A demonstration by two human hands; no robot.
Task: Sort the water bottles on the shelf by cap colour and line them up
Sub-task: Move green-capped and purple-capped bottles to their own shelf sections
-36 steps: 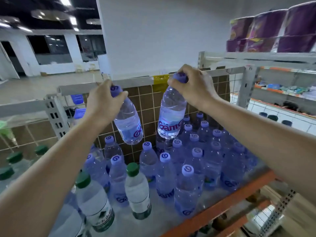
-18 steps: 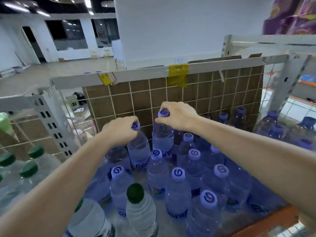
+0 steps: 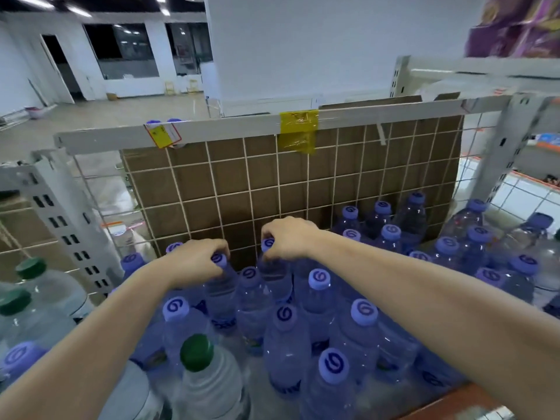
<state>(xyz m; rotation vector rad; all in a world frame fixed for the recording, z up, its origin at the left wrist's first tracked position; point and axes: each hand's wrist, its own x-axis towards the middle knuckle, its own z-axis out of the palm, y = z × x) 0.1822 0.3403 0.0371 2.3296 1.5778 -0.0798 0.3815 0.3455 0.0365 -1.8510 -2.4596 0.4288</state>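
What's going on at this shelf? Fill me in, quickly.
A person is sorting water bottles by cap colour. The left hand and the right hand each grip a purple-capped bottle by the cap, at the back of the purple group near the wire grid. One green-capped bottle stands at the front among the purple ones.

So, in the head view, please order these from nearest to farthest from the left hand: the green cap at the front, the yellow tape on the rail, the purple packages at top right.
Measured from the left hand:
1. Green cap, just below the hand, at the front.
2. Yellow tape, up and to the right, on the back rail.
3. Purple packages, far upper right corner.
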